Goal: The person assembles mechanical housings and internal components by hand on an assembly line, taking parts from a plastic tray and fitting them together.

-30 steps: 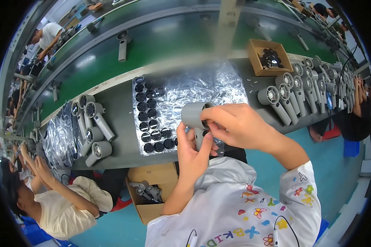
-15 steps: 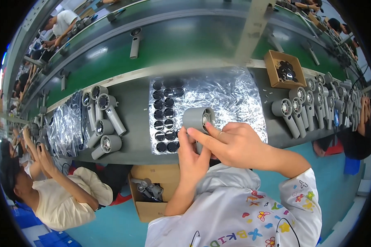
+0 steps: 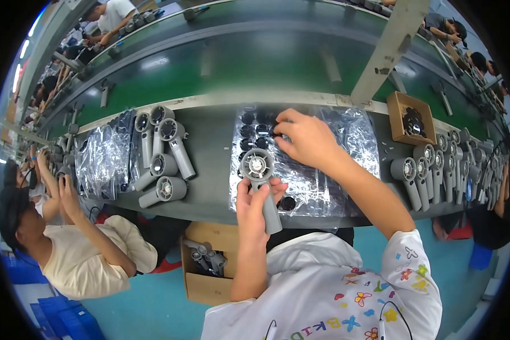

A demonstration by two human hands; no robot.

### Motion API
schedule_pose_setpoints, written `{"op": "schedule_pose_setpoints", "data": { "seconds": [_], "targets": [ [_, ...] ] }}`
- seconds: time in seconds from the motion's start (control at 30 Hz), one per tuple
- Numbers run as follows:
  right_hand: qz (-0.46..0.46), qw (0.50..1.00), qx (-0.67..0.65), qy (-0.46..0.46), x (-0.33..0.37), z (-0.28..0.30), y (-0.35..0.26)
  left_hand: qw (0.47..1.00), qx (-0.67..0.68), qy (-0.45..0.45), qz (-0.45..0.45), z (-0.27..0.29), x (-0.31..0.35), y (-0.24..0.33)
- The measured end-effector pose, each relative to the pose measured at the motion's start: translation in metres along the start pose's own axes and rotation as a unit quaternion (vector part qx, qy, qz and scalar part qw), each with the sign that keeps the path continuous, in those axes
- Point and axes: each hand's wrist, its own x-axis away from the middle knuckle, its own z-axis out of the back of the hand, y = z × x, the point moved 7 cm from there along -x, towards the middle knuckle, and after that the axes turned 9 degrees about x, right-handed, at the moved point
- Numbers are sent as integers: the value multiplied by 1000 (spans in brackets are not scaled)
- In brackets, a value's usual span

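Observation:
My left hand (image 3: 251, 208) is wrapped round the handle of a grey handheld fan (image 3: 271, 216). The fan's round head faces up, showing a pale hub and blades inside the ring. Over the far part of a shiny plastic sheet (image 3: 354, 164), my right hand (image 3: 310, 141) has its fingers curled in a pinch at a black round cap (image 3: 272, 130), which they partly hide. More black round caps (image 3: 247, 118) lie in rows on the sheet beside those fingertips. One loose black cap (image 3: 288, 203) rests just right of the fan's handle.
Grey fans (image 3: 173, 190) and a plastic-wrapped stack (image 3: 105, 161) lie to the left. At the right stand a cardboard box (image 3: 399, 133) of black parts and many fans (image 3: 405, 170). A metal post (image 3: 391, 51) rises before the green conveyor (image 3: 238, 79). A co-worker (image 3: 85, 249) sits at left.
My right hand has left the fan head and reached away to the rows of caps. My left hand has turned the fan so its open face points up. The view has shifted slightly.

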Motion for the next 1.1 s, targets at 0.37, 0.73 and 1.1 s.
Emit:
{"op": "schedule_pose_setpoints", "data": {
  "seconds": [0.37, 0.73, 1.1],
  "targets": [
    [-111, 928, -354, 10, 5, 3, 56, 1000, 1, -1, -1, 0, 0, -3],
    [-202, 517, -828, -82, 54, 6, 42, 994, -96, -50, -34, -49, 12, 4],
    [-246, 756, -604, 41, 70, 24, 53, 991, -97, -77, -42, -86, 0, -21]
  ]
}}
